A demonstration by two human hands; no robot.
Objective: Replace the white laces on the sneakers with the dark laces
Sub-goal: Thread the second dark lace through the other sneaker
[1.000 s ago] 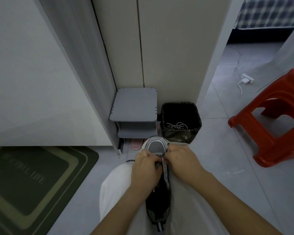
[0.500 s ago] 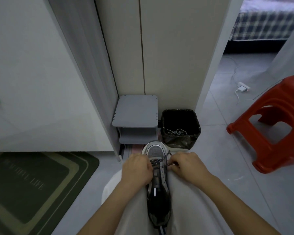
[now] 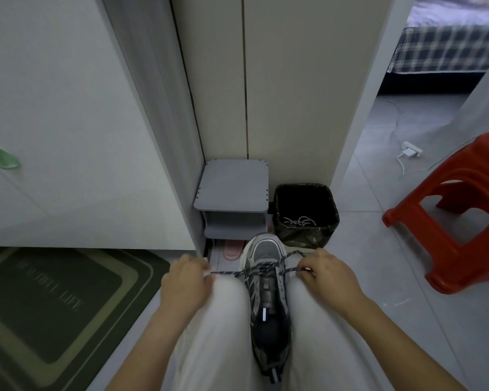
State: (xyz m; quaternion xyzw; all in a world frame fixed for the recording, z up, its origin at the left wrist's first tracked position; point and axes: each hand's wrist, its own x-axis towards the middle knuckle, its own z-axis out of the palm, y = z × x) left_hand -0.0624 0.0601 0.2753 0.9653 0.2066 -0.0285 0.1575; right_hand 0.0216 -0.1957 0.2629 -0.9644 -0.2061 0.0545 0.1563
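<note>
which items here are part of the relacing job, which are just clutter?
In the job:
- sneaker, held between the knees
- dark lace, pulled out to both sides
- left hand, grip on one lace end
- right hand, grip on the other
- white laces, in the bin

Lying about:
- red stool
- grey shelf
- pink slipper
- door mat
- charger

Fingertips of both hands curl under, out of sight, so the exact grip on the dark lace (image 3: 261, 270) can't be read. The sneaker's (image 3: 268, 300) sides sink between the thighs, its heel tab blurred near the bottom edge. A pink slipper (image 3: 232, 249) peeks half-hidden under the grey shelf (image 3: 232, 186). The red stool (image 3: 460, 221) and the mat (image 3: 54, 300) run off the frame.
</note>
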